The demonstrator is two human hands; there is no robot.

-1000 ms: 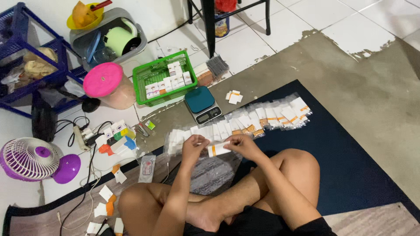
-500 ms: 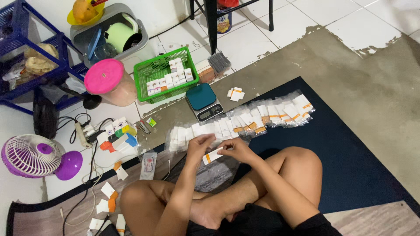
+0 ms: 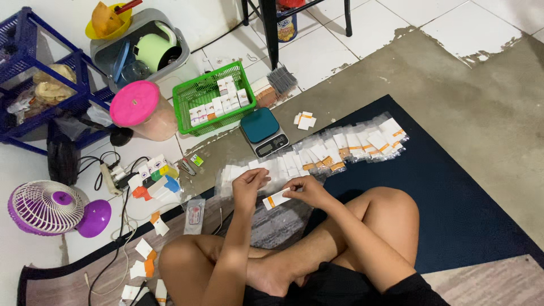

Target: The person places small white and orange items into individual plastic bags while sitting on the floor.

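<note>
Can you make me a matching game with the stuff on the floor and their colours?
Things:
1. basket
2. kitchen scale
3. small fan
4. jar lid

Colours:
A. pink
B. green
C. purple and white
D. teal top

Pairs: 1-B, 2-D, 3-C, 4-A

A purple fan [image 3: 48, 207], pink-lidded jar [image 3: 139, 110] and green basket [image 3: 212, 96] stand near a scale [image 3: 263, 131].
</note>
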